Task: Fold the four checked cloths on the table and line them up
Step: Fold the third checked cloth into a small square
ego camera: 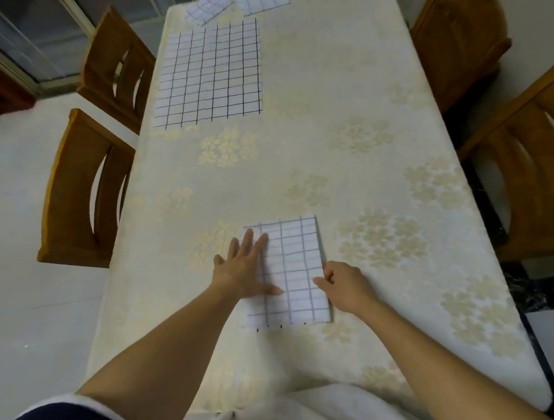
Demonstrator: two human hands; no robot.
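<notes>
A folded white checked cloth (297, 262) lies near the table's front edge. My left hand (246, 266) presses flat on its left side with fingers spread. My right hand (346, 286) pinches its right edge with curled fingers. A large unfolded checked cloth (210, 74) lies flat at the far left of the table. Beyond it, at the far end, sit two small folded checked cloths: one (208, 8) turned at an angle, the other (262, 1) just to its right.
The table (344, 131) wears a cream cloth with a pale flower print. Two wooden chairs (88, 188) stand along the left side and two (538, 150) along the right. Pale floor lies to the left.
</notes>
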